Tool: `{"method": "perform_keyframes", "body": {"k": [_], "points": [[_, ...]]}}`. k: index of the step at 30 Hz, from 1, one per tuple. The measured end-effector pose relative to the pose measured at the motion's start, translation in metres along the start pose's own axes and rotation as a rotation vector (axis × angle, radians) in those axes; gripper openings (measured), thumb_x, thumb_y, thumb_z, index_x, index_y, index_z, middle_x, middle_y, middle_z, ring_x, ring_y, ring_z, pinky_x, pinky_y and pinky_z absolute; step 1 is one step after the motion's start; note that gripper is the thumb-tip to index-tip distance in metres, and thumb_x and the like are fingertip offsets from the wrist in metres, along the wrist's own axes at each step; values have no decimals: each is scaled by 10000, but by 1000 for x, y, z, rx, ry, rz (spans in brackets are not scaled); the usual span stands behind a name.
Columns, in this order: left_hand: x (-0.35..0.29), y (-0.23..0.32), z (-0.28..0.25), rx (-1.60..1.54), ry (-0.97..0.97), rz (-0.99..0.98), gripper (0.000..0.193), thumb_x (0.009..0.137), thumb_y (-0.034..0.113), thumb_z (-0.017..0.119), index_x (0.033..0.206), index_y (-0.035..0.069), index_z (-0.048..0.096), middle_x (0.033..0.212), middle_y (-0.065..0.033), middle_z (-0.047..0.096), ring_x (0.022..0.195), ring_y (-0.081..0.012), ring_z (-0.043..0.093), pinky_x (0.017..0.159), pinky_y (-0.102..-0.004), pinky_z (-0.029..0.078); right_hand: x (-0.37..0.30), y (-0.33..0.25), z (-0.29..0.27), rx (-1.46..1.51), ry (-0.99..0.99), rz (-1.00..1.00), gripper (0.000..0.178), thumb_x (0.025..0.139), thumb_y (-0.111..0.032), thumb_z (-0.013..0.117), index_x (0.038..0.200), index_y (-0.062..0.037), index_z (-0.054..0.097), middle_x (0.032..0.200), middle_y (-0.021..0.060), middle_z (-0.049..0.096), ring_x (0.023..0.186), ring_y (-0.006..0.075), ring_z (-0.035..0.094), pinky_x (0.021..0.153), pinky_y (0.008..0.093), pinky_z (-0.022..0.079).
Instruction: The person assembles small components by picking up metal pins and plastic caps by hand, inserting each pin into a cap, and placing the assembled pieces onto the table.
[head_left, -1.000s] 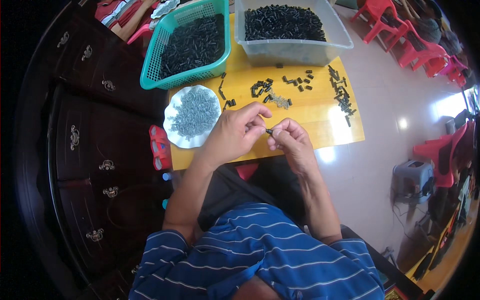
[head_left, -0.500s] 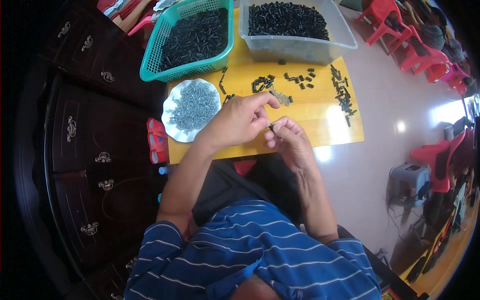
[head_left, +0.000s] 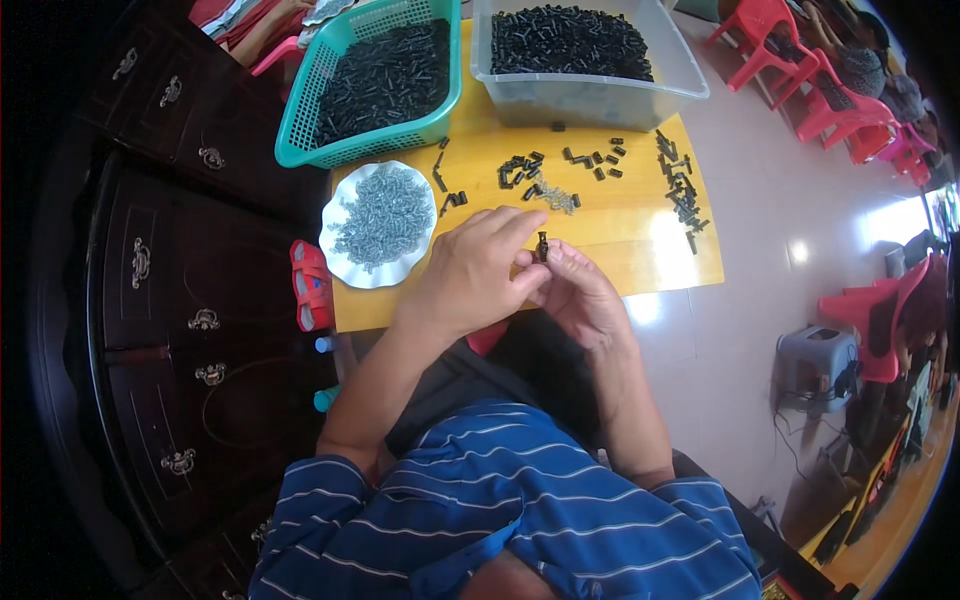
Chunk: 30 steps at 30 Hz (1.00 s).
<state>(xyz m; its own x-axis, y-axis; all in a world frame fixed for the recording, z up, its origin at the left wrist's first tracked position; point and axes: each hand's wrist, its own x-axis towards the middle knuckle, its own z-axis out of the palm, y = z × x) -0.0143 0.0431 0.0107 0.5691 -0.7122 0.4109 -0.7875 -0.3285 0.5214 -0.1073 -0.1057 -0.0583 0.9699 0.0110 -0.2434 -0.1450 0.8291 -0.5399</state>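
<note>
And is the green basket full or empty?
Not empty: many black pieces lie inside the green basket, below its rim; their depth is unclear.

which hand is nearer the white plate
Left. The left hand is just right of the white plate; the right hand is farther right.

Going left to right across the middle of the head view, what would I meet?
Dark wooden cabinet, red strapped item, white scalloped plate, left hand, small black piece, right hand, rightmost cluster of black pieces, grey plastic stool.
</note>
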Motion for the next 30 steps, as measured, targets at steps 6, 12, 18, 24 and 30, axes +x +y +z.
{"method": "perform_keyframes", "body": {"k": [6,12,18,24,30], "points": [[0,-5,6,77,-12,80,347,750,114,776,1081,35,708,1010,-127,721,883,-299,715,743,-403,581,2,1,-6,-10,-39,-7,211,977,-316,701,1005,-110,669,1082,54,725,1014,144,673,931,352,532],[2,-7,2,44,-7,113,330,740,132,783,1050,39,719,938,-110,725,825,-288,716,697,-385,582,0,-1,2,21,-44,-1,223,979,-300,695,1056,-90,689,1088,61,729,1012,153,678,920,357,529],[4,-1,1,54,-34,94,342,735,148,793,1053,47,721,928,-109,723,823,-293,713,712,-386,582,1,0,-7,41,-80,21,222,973,-284,698,1049,-76,706,1088,65,731,1013,162,680,916,363,528],[2,-3,5,-29,-28,92,311,751,128,789,1040,41,711,924,-112,720,801,-300,703,704,-394,572,0,2,-5,38,-53,9,260,978,-292,688,1110,-68,700,1100,64,725,1027,162,673,926,368,522],[1,-2,8,-13,-22,98,263,760,93,765,1011,45,705,903,-111,719,788,-310,692,696,-403,560,0,2,-6,47,-45,-12,297,979,-324,687,1124,-65,697,1082,49,720,1030,164,670,950,370,506]]}}
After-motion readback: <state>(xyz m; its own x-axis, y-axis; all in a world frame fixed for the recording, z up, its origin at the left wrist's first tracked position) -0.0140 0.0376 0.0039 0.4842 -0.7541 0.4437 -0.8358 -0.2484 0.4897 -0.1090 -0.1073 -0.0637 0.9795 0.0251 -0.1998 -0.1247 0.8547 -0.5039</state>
